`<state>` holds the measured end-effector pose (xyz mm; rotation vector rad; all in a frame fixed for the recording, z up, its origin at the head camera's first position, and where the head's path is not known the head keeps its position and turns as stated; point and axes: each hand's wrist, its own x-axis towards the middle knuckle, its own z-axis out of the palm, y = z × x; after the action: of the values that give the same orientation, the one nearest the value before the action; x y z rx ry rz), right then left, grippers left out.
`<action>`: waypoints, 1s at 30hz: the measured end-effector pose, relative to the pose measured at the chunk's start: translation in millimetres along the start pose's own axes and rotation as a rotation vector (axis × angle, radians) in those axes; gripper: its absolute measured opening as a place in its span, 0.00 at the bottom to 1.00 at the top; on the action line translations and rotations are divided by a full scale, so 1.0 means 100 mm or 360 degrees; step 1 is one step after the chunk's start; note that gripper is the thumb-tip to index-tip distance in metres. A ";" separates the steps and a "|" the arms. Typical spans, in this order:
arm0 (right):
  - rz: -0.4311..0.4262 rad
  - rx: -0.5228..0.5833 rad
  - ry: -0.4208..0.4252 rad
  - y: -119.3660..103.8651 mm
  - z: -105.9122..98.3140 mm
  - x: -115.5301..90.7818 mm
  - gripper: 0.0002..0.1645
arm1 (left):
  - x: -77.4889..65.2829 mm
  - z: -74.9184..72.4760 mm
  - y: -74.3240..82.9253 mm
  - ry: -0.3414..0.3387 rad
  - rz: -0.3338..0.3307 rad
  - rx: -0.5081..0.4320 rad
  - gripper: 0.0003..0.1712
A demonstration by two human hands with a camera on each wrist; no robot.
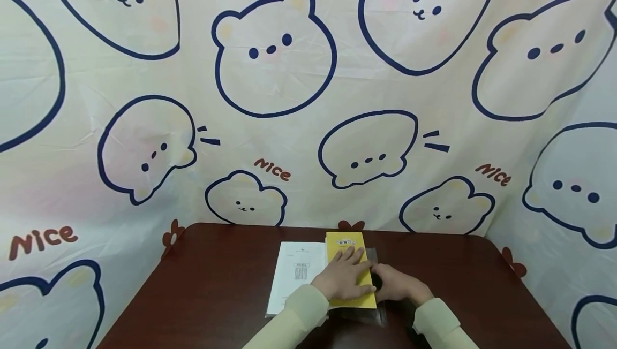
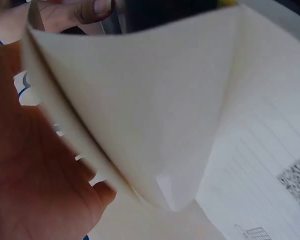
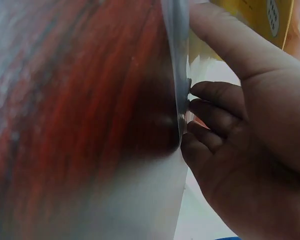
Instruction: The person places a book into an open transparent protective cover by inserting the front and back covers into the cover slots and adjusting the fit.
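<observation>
An open booklet lies on the table, a white printed page point(image 1: 296, 258) on its left and a yellow sheet point(image 1: 341, 237) on its right. My left hand point(image 1: 344, 275) rests on the yellow sheet with fingers spread. At that sheet's right edge, my right hand point(image 1: 397, 285) holds the rim of a clear plastic cover point(image 1: 373, 317) that sticks out from underneath. In the right wrist view, the thumb and curved fingertips meet the clear film point(image 3: 177, 65). The left wrist view has a bowed white page point(image 2: 140, 100) beside the left palm, with a printed code point(image 2: 297, 182) at right.
The dark brown table point(image 1: 202, 285) extends to both sides of the booklet. Behind it hangs a pale cloth point(image 1: 270, 92) with outlined bear faces, which also covers both sides.
</observation>
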<state>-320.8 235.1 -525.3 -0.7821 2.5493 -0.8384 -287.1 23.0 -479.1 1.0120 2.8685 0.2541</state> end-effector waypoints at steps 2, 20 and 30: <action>-0.0007 -0.0010 -0.0013 0.02 0.01 0.00 0.46 | -0.02 0.02 -0.02 -0.0001 -0.0013 0.0022 0.39; 0.0141 0.0053 -0.0023 -0.06 0.08 -0.03 0.57 | -0.18 0.22 -0.25 -0.0039 -0.0107 0.0236 0.38; 0.0153 0.0024 -0.0019 -0.07 0.03 -0.02 0.58 | -0.22 0.20 -0.42 -0.0051 -0.0102 0.0283 0.38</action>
<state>-315.3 230.1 -523.0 -0.6526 2.5446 -0.8188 -292.6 -20.5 -506.3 0.9383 2.9295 -0.0222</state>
